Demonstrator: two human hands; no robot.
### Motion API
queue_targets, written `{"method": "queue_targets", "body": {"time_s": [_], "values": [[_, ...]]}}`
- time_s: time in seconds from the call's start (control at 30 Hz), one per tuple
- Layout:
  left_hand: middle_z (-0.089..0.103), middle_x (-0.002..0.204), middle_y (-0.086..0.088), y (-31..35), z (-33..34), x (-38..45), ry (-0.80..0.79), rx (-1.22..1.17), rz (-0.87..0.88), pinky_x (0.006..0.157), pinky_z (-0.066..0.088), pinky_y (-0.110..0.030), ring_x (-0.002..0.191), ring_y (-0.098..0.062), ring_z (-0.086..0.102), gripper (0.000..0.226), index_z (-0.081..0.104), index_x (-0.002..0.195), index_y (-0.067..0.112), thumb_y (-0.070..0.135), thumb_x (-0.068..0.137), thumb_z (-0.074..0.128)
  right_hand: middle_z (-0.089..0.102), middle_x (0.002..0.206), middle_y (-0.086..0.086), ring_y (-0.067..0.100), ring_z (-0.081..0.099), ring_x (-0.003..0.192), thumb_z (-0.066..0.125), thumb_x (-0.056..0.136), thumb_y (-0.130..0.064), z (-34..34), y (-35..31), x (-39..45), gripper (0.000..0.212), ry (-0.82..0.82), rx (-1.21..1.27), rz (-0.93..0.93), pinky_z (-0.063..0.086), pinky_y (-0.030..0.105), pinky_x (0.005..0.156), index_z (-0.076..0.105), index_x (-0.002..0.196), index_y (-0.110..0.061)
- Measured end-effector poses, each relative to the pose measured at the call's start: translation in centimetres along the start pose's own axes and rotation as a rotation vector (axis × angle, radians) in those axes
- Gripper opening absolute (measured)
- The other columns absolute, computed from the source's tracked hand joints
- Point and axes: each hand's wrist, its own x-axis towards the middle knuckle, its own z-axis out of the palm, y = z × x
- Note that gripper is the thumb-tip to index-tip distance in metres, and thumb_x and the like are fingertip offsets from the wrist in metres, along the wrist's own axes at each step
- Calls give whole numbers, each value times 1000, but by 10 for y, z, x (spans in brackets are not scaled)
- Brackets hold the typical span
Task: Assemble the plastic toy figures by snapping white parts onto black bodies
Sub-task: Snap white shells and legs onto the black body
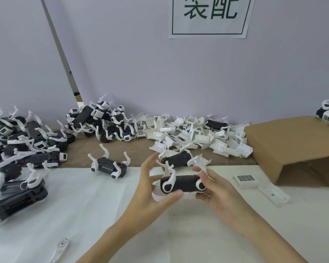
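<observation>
Head view: both hands hold one black body (182,184) above the white-covered counter (84,205), near its front middle. The right hand (215,188) grips the body's right end, fingers curled round it, which appears to steady it. The left hand (154,185) has its thumb under the left end and its fingers spread loosely behind, apparently placed to press a white part (157,188) home at that end. The body lies lengthwise between the hands, white legs up. Loose white parts (198,135) are heaped at the wall within reach; finished figures (27,141) are piled to the left, and a cardboard box (292,147) stands to the right. Motion blur obscures the left hand and the white part; whether it is seated cannot be told. The far-left pile is cut off by the frame edge.
</observation>
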Motion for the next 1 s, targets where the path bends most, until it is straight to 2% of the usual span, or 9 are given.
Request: {"method": "queue_targets", "body": {"time_s": [0.1,0.27,0.37,0.5,0.53,0.6,0.73,0.87,1.0], "values": [[72,103,13,1,2,1,26,-180,-111,94,48,-27,90,-4,67,66,38,139,64,62,81,72,56,98,6,16,58,90,76,88,-43,0,3,0,51,-75,-60,-54,54,30,84,66,135,-28],[76,98,3,-1,-1,5,95,-177,-89,83,54,-24,88,-16,68,61,48,138,58,61,83,75,70,102,7,16,64,92,78,80,-60,5,0,-4,55,-35,-189,-88,55,28,81,72,124,-28],[73,114,-1,-2,0,5,89,-156,-136,89,59,-32,92,-22,74,68,36,144,64,68,86,72,76,97,11,26,73,86,80,76,-66,9,2,-2,63,87,-181,-43,57,25,74,75,109,-12],[29,157,18,-8,-4,1,-82,121,71,96,57,-26,109,-18,67,94,33,156,58,44,82,89,76,100,25,34,74,78,74,80,-61,2,-2,1,68,154,-61,156,59,31,65,68,111,0],[23,162,16,-11,-4,1,-115,273,170,94,56,-22,108,-16,65,91,38,155,55,36,83,91,76,99,28,33,72,74,70,82,-63,-1,-5,0,69,139,-95,210,57,32,63,66,114,-3],[34,161,15,-12,-3,1,-104,445,290,89,53,-15,109,-11,65,78,49,150,51,20,89,86,76,94,28,30,67,63,60,86,-74,-5,-6,0,70,115,-226,285,49,30,55,62,117,-11],[64,132,13,-12,-2,-1,-10,327,274,72,55,-13,103,-11,68,70,63,145,31,7,84,88,75,81,26,30,64,51,32,84,-90,-8,-4,1,76,52,-448,292,37,23,42,61,116,-28],[73,100,14,-4,-4,1,97,120,1,64,55,-18,65,-8,62,62,68,134,34,22,77,90,75,73,13,28,66,49,19,81,-96,-14,-4,-6,55,-26,-687,84,41,27,47,50,117,-68],[72,85,13,1,-6,2,81,23,-184,62,50,-20,60,-10,55,53,69,121,42,48,69,73,69,102,1,15,69,69,22,91,-86,-16,1,-3,55,38,-760,-136,45,18,60,47,135,-67]]}}
